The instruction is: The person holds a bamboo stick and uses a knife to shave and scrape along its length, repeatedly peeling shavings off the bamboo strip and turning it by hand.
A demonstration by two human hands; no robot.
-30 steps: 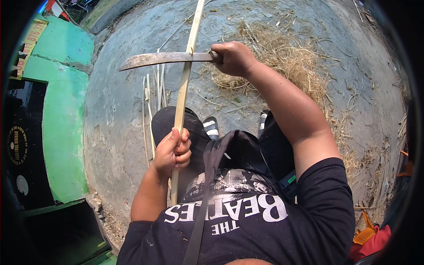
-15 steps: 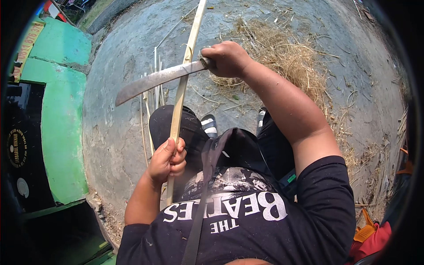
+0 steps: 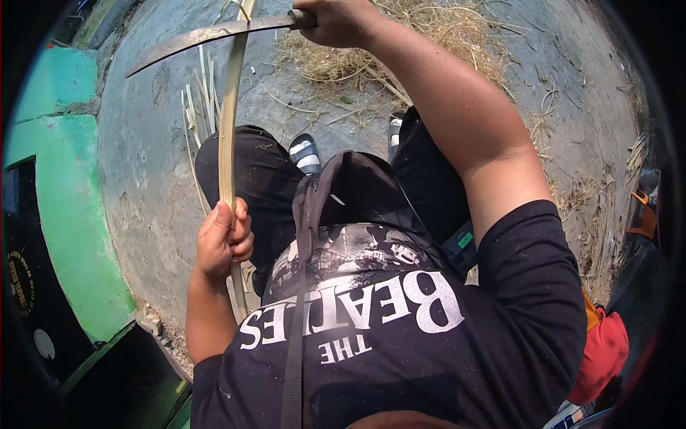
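Observation:
My left hand point(image 3: 225, 239) is closed round the lower part of a long, pale bamboo strip point(image 3: 228, 136), which rises past my left knee and runs out at the top edge. My right hand point(image 3: 337, 21) grips the short handle of a machete point(image 3: 193, 40) at the top of the view. Its long, stained blade points left and lies across the strip, well above my left hand. A thin curled shaving point(image 3: 244, 10) stands off the strip just beyond the blade. The strip's far end is out of view.
Thin split strips point(image 3: 191, 118) lean beside my left knee. A heap of dry shavings point(image 3: 429, 39) covers the concrete point(image 3: 139, 150) ahead. A green wall point(image 3: 75, 214) stands at the left, a red cloth-like item point(image 3: 602, 354) at the lower right. A strap point(image 3: 294, 357) crosses my shirt.
The machete has slid farther up along the strip, away from my left hand, and a shaving now curls near the blade. The whole view has shifted, with my hands appearing farther left and higher.

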